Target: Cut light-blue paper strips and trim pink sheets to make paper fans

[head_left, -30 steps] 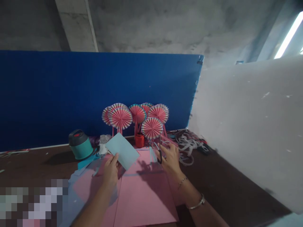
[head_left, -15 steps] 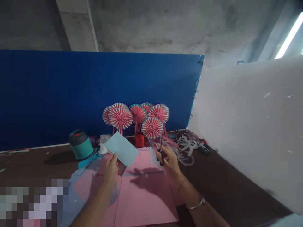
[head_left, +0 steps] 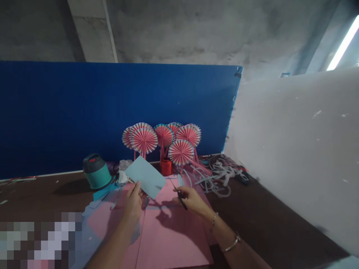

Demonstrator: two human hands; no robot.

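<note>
My left hand (head_left: 135, 200) pinches the lower left edge of a light blue sheet of paper (head_left: 146, 176), held tilted above the table. To its right, my right hand (head_left: 190, 201) is closed on a pair of dark scissors (head_left: 181, 197), whose tip points up and left near the sheet's right corner. A small gap separates the blades from the paper. Beneath both hands lie large pink paper sheets (head_left: 174, 239), with shadows of the hands falling on them.
Several pink pleated paper fans (head_left: 144, 141) stand against the blue partition (head_left: 84, 104). A red ribbon roll (head_left: 166, 167) sits in front of them. Teal-and-black container (head_left: 97, 173) stands at left; white paper strips (head_left: 218, 173) lie tangled at right. A white panel (head_left: 297, 149) borders the right side.
My right hand has moved left and slightly down, bringing the scissors closer to the blue paper. The scissors turned from nearly upright to slanting left. My left hand has barely moved.
</note>
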